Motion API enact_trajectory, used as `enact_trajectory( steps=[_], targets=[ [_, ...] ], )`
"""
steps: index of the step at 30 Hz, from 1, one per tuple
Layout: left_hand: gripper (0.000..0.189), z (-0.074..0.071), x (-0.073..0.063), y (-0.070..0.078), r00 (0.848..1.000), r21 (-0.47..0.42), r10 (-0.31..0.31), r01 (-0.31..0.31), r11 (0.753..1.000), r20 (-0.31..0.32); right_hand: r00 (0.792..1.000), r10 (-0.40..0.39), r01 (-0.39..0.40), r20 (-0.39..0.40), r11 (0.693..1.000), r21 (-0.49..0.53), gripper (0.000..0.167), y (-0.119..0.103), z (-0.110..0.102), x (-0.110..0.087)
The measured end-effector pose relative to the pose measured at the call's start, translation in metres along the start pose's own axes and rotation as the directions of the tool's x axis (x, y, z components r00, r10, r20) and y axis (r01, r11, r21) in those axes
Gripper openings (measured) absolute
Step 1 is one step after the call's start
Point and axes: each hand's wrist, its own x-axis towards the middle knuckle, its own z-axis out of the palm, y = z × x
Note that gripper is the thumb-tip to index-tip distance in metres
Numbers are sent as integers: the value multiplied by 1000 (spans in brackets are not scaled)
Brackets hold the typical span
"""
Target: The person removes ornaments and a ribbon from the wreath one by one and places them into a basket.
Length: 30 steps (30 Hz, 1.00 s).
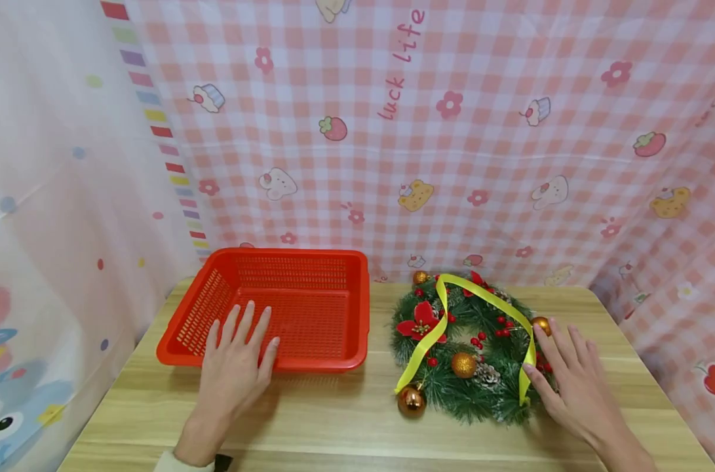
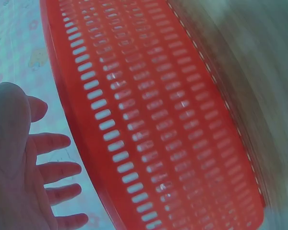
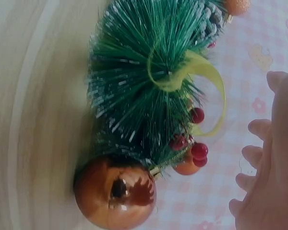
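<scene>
White cloth (image 1: 56,164) printed with coloured dots and a blue cartoon figure hangs on my feed, well to the left of the red, rectangular plastic basket (image 1: 310,321). The basket sits upright on the pale wood-grain tabletop (image 1: 328,432), its slotted walls flaring up to a broad rim. From my distant seat I see the person's left hand (image 1: 236,360) over the basket's near side, fingers straight and fanned, the grip wide and holding nothing; I cannot tell whether it touches the rim.

To the right of the basket and apart from it, I have the round, bristly green wreath (image 1: 469,403) lying on the tabletop. On the wreath's side facing the basket I make out a shiny copper-coloured ball (image 1: 412,401) and a red, pointed-petal flower (image 1: 423,322). A flat yellow ribbon (image 1: 481,290) bends across the top; farther from the basket come a rough golden ball (image 1: 464,365), small red berries (image 1: 481,336) and a frosted pine cone (image 1: 487,375).

At the wreath's far side from the basket I see the right hand (image 1: 575,387), fingers extended and spread, that grip wide too; whether its tips meet ribbon or greenery, I cannot tell. Pink-and-white checked cloth (image 1: 357,164) hangs behind the basket and on the far right.
</scene>
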Motion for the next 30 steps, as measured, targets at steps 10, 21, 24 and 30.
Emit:
enact_trajectory(
  steps=[10,21,24,30],
  targets=[
    [53,4,7,19,999,-29,39,-39,999,-8,999,-12,12,31,1000,16,69,-10,11,5],
    [48,6,17,53,988,-94,133,-141,986,-80,998,-22,18,64,997,73,68,-21,25,7],
    [47,6,20,64,982,-109,162,-172,979,-92,997,-17,10,69,996,92,67,-23,28,7],
    [45,4,24,89,971,-158,217,-231,960,-101,996,4,-13,92,995,96,66,-27,35,8]
  ],
)
